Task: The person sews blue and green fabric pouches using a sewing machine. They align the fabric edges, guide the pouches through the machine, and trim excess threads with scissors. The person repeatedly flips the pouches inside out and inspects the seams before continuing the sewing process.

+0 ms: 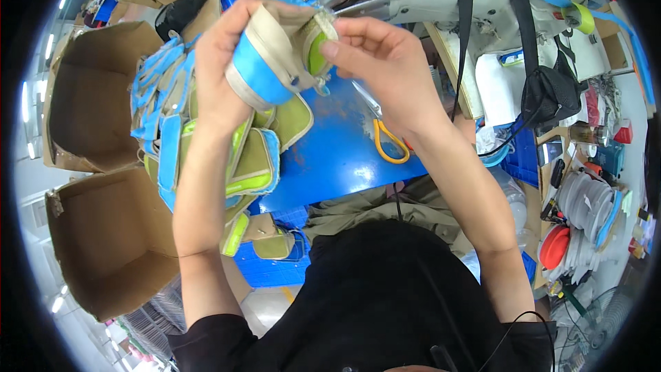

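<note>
black shirt (358, 296): lower centre of view.
left hand (224, 62): fingers curled around blue-and-beige fabric piece (260, 72), held above worktop (323, 162).
right hand (385, 62): fingers and thumb pinching the piece's green part.
orange-handled scissors (378, 125): on worktop.

We hold both hands raised over the far part of the table (337, 145), well past its near edge. Our left forearm (202, 200) runs almost straight forward; our right forearm (458, 172) slants inward from the right. Both elbows are bent, and the arms are bare below short black sleeves (212, 341). Our left hand (224, 62) is closed in a grip, its fingers (284, 11) reaching inward; its thumb cannot be made out. Our right hand (385, 62) pinches between thumb and forefinger, the other fingers curled, its thumb (352, 59) pointing left.
</note>
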{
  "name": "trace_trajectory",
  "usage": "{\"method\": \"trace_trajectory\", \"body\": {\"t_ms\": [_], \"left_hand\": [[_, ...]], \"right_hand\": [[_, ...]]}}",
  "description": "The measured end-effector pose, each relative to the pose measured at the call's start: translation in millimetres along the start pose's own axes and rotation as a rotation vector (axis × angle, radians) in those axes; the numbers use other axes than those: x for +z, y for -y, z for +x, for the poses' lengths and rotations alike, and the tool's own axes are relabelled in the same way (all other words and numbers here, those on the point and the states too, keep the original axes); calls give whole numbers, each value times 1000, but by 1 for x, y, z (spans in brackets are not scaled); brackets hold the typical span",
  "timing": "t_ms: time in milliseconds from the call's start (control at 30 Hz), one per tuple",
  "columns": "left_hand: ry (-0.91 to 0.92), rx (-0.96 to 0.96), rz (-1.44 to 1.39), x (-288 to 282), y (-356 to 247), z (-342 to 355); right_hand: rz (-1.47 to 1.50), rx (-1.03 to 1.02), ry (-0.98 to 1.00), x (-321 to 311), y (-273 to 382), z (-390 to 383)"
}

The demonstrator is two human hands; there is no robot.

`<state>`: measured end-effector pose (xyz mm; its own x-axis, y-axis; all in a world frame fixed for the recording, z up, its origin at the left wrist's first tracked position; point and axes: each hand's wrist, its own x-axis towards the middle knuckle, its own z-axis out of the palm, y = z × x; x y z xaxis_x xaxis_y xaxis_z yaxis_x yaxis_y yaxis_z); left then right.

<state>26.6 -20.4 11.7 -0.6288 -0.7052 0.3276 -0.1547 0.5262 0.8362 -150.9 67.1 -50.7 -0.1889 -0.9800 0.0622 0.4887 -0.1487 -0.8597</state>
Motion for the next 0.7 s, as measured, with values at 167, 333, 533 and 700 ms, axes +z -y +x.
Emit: {"method": "trace_trajectory", "body": {"t_ms": [167, 333, 533, 700], "left_hand": [[48, -30, -207, -16, 13, 8], [71, -114, -203, -25, 19, 10], [119, -124, -292, -21, 14, 9], [113, 27, -29, -10, 0, 6]], "right_hand": [[-6, 30, -1, 2, 2, 1], [-20, 46, -23, 6, 4, 2], [-33, 78, -22, 1, 0, 1], [-6, 55, -17, 2, 0, 0]]}}
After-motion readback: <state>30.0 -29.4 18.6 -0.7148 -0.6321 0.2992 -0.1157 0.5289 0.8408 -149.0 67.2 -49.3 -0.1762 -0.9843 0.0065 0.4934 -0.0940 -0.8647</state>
